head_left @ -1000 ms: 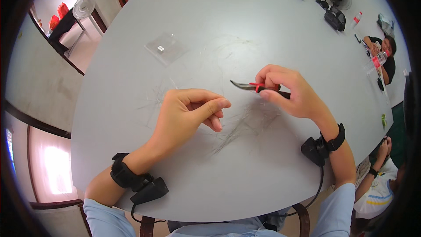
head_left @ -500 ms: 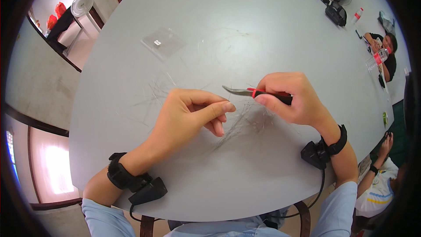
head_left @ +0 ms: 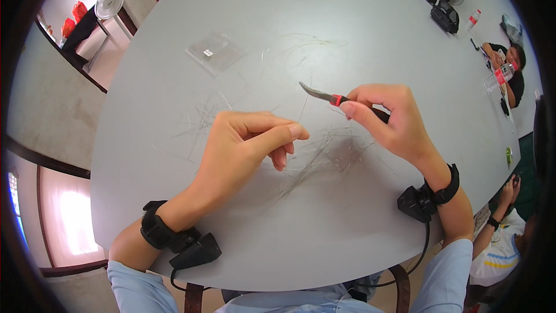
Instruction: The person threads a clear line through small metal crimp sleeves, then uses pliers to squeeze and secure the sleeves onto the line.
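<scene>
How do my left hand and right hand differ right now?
The left hand pinches a thin strand, while the right hand grips red-and-black pliers. The left hand points rightward; the right hand points leftward. Both are raised over the grey table, each with a black strap at the wrist.

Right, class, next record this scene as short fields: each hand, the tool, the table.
Left hand: thumb and forefinger pinching a thin strand
Right hand: gripping pliers
Tool: curved nose pointing left, red and black handles; contact with strand unclear
Table: grey, with loose strands scattered; clear bag lying beyond the hands
</scene>
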`<state>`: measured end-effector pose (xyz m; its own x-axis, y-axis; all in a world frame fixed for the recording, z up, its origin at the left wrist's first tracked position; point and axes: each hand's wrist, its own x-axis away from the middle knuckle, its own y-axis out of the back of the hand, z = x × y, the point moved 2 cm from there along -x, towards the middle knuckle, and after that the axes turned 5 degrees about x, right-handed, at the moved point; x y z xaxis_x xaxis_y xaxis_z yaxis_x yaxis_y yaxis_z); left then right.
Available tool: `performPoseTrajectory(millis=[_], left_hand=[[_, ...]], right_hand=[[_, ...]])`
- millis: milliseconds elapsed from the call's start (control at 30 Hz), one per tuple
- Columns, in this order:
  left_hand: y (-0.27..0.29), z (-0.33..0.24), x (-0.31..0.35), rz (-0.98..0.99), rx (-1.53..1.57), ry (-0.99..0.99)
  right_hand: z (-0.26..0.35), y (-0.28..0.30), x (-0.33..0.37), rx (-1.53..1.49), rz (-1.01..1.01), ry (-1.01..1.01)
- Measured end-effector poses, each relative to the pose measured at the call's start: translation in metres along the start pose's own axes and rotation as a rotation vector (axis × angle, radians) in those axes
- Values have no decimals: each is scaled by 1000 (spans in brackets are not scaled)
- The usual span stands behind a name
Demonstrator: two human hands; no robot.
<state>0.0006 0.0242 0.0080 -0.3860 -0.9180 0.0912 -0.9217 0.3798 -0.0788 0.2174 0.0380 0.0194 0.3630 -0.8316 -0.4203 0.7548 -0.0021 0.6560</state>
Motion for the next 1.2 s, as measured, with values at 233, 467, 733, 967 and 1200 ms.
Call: performPoseTrajectory(millis=[233, 467, 733, 967, 1200], left_hand=[[-1, 1, 2, 69, -97, 3], [-10, 5, 7, 193, -53, 35], [-21, 5, 17, 429, -63, -108], [-17, 9, 15, 331, -55, -164], [-9, 8, 9, 225, 182, -97]], right_hand=[[-22, 9, -4, 29, -106, -181], [-47, 23, -14, -57, -188, -299], [11, -45, -54, 106, 155, -77], [11, -57, -56, 108, 195, 115], [-6, -30, -26, 251, 256, 193]])
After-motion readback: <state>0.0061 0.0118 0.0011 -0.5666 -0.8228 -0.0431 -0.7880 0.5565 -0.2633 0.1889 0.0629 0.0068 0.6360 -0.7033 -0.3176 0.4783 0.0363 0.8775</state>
